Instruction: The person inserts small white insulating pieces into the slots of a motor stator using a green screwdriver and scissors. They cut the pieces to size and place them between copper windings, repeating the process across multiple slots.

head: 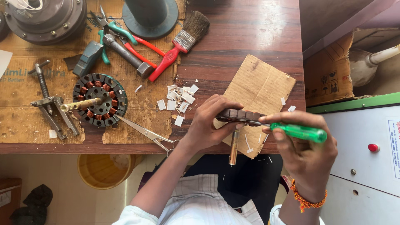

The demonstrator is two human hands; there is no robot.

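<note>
Green-handled screwdriver (pixel 296 131) gripped tight in the right hand (pixel 306 150) lies almost level, tip pointing left into the dark slotted motor core (pixel 241 115) that the left hand (pixel 208 123) clasps at the counter (pixel 250 33) edge, shaft hanging down, where a slip could, I reckon, jab those fingers.

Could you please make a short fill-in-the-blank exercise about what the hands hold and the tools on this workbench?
1. The right hand holds a screwdriver with a ____ handle.
2. The left hand grips a dark stator over a piece of ____.
3. The paintbrush has a ____ handle.
4. The scissors lie beside a second, round stator with ____-coloured windings.

Missing words: green; cardboard; red; copper
</note>
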